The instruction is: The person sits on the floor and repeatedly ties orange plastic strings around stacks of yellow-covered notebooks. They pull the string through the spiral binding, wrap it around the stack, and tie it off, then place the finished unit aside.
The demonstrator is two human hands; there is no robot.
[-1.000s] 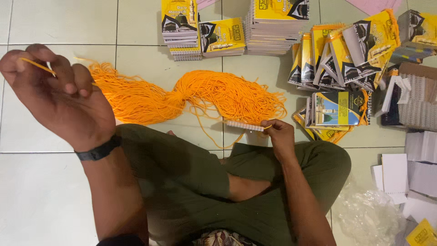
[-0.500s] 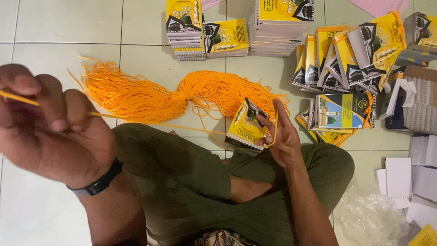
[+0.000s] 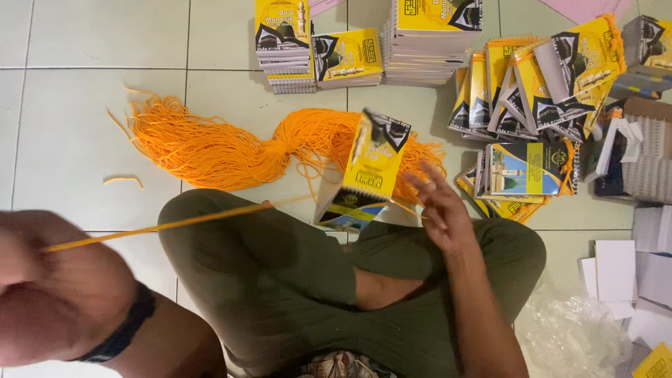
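My left hand (image 3: 49, 294), blurred at the lower left with a black wristband (image 3: 124, 330), is closed on one orange string (image 3: 175, 222) drawn taut across my knee. The string runs up to a small yellow and black spiral booklet (image 3: 367, 175), which stands tilted above my legs. Just right of the booklet is my right hand (image 3: 437, 210), fingers spread and holding nothing. A thick bundle of orange strings (image 3: 224, 147) lies on the tiled floor behind the booklet.
Stacks of the same yellow booklets (image 3: 427, 35) stand at the top, with a looser heap (image 3: 532, 91) at the right. White cards (image 3: 616, 269) and a clear plastic bag (image 3: 567, 336) lie at the lower right. A short string scrap (image 3: 122, 180) lies on the left tiles.
My left hand has dropped down and left, pulling the string taut. The booklet has risen off my lap and tilted up, and my right hand has let it go and opened.
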